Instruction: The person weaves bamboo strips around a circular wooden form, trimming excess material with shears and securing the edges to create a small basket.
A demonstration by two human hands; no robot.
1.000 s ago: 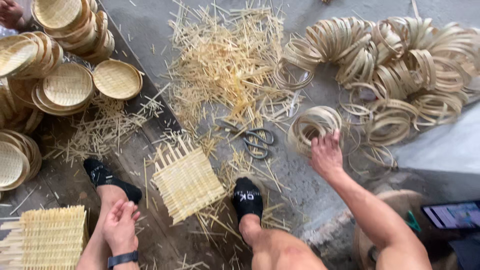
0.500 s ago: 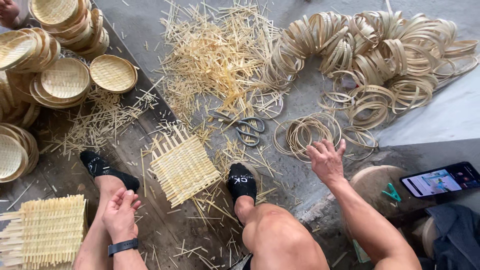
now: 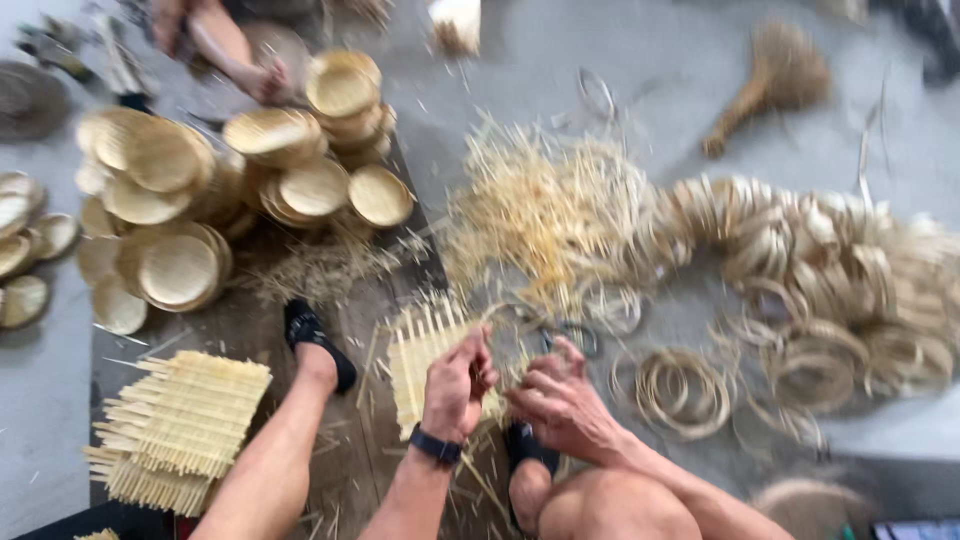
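While the woven mat (image 3: 425, 350) lies on the floor between the feet, the left hand (image 3: 457, 385) pinches its edge; the right hand (image 3: 560, 400), fingers curled, grip unclear through blur, meets it, mid-weave; rings (image 3: 685, 390) lie near.

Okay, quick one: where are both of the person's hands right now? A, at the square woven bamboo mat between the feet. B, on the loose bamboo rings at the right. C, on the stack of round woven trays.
A: the left hand and right hand meet at the square woven bamboo mat between the feet.
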